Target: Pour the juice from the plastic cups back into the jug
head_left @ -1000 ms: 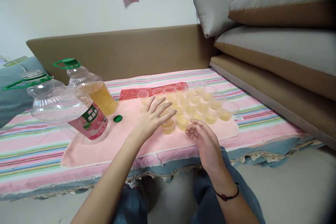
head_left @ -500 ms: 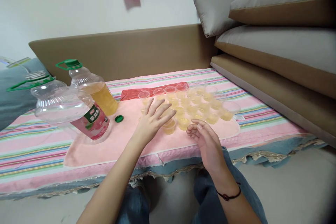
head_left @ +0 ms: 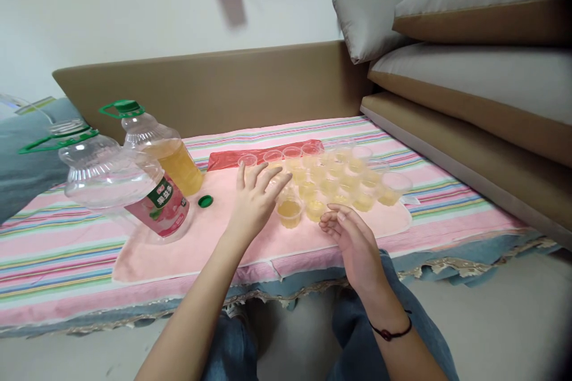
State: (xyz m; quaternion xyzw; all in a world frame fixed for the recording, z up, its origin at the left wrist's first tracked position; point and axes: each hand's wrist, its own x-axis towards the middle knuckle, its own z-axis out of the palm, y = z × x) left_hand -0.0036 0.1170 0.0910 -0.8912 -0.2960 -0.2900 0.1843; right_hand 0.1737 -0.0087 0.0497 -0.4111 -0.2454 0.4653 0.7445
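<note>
My left hand (head_left: 254, 205) is above the left part of a group of clear plastic cups, its fingers spread, and it partly hides some of them. Just right of it, at the front of the group, stands a cup of yellow drink (head_left: 289, 212). Another small filled cup (head_left: 315, 209) stands between it and my right hand (head_left: 353, 241). The fingers of my right hand are curled together, with nothing visible in them. Behind, several more cups (head_left: 348, 181) stand close together in rows, many holding yellow drink. One cup (head_left: 247, 161) sits at the back left.
On the left stand a clear labelled bottle (head_left: 163, 205) without its cap and a bottle of yellow drink (head_left: 179, 164) with a green cap. A loose green cap (head_left: 205, 201) lies on the pink cloth (head_left: 179, 259). Behind the cups is a red plastic wrapper (head_left: 223, 160). Cushions (head_left: 469, 77) are stacked at right.
My left hand has shifted slightly left and back, uncovering the front cup of yellow drink. My right hand has stayed nearly still. The view has moved a little.
</note>
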